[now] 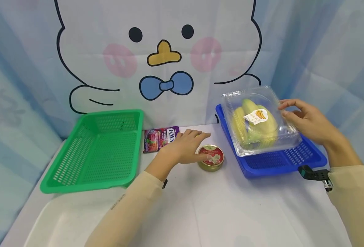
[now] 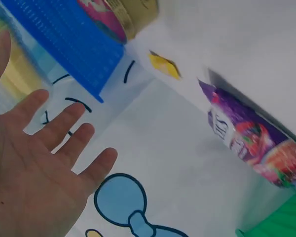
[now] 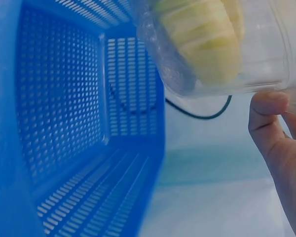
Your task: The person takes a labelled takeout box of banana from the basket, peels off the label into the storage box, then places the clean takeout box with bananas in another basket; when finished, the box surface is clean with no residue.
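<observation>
My right hand pinches the right edge of a clear plastic clamshell box, thumb and fingertips at its rim. Inside lie yellow bananas, under a white banana sticker. The box is tilted over the blue basket; the right wrist view shows the basket's perforated interior beside it. My left hand hovers with spread fingers, palm empty in the left wrist view. Nearest to it are a round gold tin with a red lid and a purple Fox's Berries candy bag.
A green perforated basket stands at the left. In front of it sits a white tray, partly behind my left sleeve. A small yellow packet lies between the tin and candy bag. A printed cartoon curtain hangs behind the table.
</observation>
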`<state>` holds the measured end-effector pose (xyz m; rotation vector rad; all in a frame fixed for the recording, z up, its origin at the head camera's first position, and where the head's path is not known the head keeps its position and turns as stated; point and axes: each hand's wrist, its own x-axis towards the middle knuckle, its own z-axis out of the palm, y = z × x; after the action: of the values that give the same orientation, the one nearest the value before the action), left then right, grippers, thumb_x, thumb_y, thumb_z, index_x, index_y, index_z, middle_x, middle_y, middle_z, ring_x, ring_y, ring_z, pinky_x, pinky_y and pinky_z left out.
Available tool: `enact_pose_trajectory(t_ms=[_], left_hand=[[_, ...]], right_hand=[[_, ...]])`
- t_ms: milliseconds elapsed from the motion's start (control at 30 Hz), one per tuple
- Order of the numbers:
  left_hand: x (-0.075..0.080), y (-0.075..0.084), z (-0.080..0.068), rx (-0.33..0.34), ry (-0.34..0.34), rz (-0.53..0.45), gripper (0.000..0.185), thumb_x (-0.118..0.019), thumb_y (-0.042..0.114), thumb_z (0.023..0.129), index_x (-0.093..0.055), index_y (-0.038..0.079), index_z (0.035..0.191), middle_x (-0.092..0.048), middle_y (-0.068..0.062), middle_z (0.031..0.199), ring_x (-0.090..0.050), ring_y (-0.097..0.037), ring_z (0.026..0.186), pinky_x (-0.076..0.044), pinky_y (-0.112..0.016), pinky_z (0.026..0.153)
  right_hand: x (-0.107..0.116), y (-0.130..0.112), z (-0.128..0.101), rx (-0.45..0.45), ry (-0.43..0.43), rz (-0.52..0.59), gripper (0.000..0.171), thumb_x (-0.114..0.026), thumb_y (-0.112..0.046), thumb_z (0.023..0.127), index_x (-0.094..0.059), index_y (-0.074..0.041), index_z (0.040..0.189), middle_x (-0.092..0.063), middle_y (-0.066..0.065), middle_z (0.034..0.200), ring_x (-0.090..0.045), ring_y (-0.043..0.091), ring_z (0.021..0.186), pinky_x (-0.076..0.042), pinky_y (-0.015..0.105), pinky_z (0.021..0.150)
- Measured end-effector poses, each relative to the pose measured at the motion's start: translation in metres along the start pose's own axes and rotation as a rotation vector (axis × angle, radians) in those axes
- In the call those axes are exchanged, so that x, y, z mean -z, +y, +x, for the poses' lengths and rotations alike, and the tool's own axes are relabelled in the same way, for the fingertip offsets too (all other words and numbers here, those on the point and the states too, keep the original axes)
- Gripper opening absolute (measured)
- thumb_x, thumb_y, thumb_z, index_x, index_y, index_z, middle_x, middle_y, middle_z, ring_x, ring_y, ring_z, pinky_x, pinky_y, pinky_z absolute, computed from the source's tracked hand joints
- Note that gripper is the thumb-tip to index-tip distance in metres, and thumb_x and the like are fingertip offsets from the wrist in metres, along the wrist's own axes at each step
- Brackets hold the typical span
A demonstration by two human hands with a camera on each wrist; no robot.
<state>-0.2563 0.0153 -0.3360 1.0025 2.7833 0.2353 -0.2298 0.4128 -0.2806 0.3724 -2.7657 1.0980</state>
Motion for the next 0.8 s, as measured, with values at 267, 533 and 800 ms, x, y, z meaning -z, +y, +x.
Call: enact_pose_trajectory(t_ms=[267, 533, 800], left_hand=[[0.012, -0.024, -0.027, 0.090, -0.034, -0.017, 0.084, -0.061, 0.063, 0.095, -0.026, 0.030, 0.164, -0.030, -0.005, 0.167, -0.023, -0.033, 0.155, -0.016, -0.065, 0.122], [0.025, -0.036, -0.047, 0.129, -0.005, 0.011, 0.089, -0.060, 0.067, 0.094, -0.024, 0.029, 0.165, -0.027, -0.005, 0.168, -0.021, -0.033, 0.156, -0.019, -0.062, 0.123], [0.030, -0.051, -0.071, 0.172, 0.042, -0.010, 0.092, -0.064, 0.066, 0.092, -0.023, 0.028, 0.165, -0.025, -0.006, 0.169, -0.020, -0.034, 0.155, -0.020, -0.063, 0.122]], right_hand=[[-0.016, -0.022, 0.011, 0.093, -0.017, 0.068, 0.022, -0.053, -0.017, 0.108, -0.057, -0.003, 0.125, -0.045, 0.002, 0.157, -0.064, -0.007, 0.108, -0.054, 0.020, 0.073], [-0.031, -0.036, 0.012, 0.172, -0.027, 0.108, 0.017, -0.055, -0.011, 0.107, -0.059, -0.003, 0.121, -0.051, -0.005, 0.150, -0.068, 0.003, 0.100, -0.050, 0.023, 0.064], [-0.051, -0.056, 0.023, 0.207, -0.136, 0.163, 0.016, -0.054, -0.010, 0.107, -0.059, -0.004, 0.121, -0.049, -0.002, 0.150, -0.070, 0.010, 0.096, -0.053, 0.023, 0.070]])
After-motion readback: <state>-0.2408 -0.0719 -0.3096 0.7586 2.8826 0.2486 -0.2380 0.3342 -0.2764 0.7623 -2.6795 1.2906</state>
